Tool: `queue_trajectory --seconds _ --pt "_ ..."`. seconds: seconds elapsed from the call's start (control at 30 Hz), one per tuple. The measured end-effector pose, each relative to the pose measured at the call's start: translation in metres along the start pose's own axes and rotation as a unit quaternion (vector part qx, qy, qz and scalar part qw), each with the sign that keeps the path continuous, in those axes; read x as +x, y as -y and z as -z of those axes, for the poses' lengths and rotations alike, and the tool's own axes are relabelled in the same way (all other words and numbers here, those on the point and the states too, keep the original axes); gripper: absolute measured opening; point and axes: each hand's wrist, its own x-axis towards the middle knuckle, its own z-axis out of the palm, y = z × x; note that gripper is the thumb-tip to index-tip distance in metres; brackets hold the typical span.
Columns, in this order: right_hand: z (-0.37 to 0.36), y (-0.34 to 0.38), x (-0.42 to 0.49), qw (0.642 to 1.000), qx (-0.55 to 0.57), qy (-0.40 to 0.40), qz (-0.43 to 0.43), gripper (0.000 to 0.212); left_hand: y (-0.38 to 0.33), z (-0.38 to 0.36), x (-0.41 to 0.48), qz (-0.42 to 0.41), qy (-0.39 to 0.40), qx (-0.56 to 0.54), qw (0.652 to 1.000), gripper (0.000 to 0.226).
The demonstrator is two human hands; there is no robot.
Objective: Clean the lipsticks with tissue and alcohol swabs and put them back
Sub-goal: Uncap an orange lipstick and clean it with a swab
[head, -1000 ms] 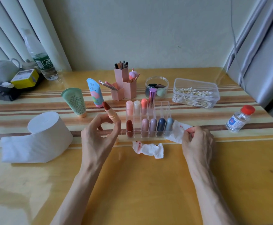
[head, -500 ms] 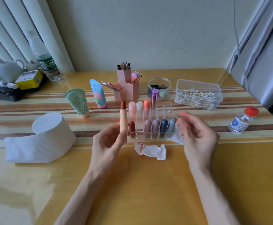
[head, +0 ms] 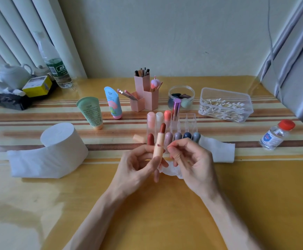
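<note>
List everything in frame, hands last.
open lipstick: 1, peach tube, brown-red tip, upright in left hand
cap: 1, peach, left of organiser
organiser: 1, clear, centre
capped lipsticks: 9, mixed colours, in organiser
tissue roll: 1, white, left
tissue sheets: 2, white, right of organiser and crumpled under hands
swab box: 1, clear, back right
alcohol bottle: 1, clear, red cap, far right
tubes: 2, green and blue, left of holder
brush holder: 1, pink, back centre
jar: 1, clear, beside holder
water bottle, teapot, yellow box: 1 each, back left
left hand: grips lipstick
right hand: fingertips pinched beside lipstick; contents unclear
</note>
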Motion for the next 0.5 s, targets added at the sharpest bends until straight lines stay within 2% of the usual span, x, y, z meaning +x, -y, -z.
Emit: queue_trajectory --seconds 0.17,0.5 --pt "0.0035 -0.0017 0.0001 0.999 -0.039 -0.001 0.016 0.005 -0.0011 0.0016 0.0000 -0.011 0.018 0.017 1.000 0.016" --pt "0.0021 -0.0008 -0.0003 0.999 -0.039 0.017 0.018 0.007 -0.0001 0.0010 0.0013 -0.021 0.022 0.022 0.999 0.018"
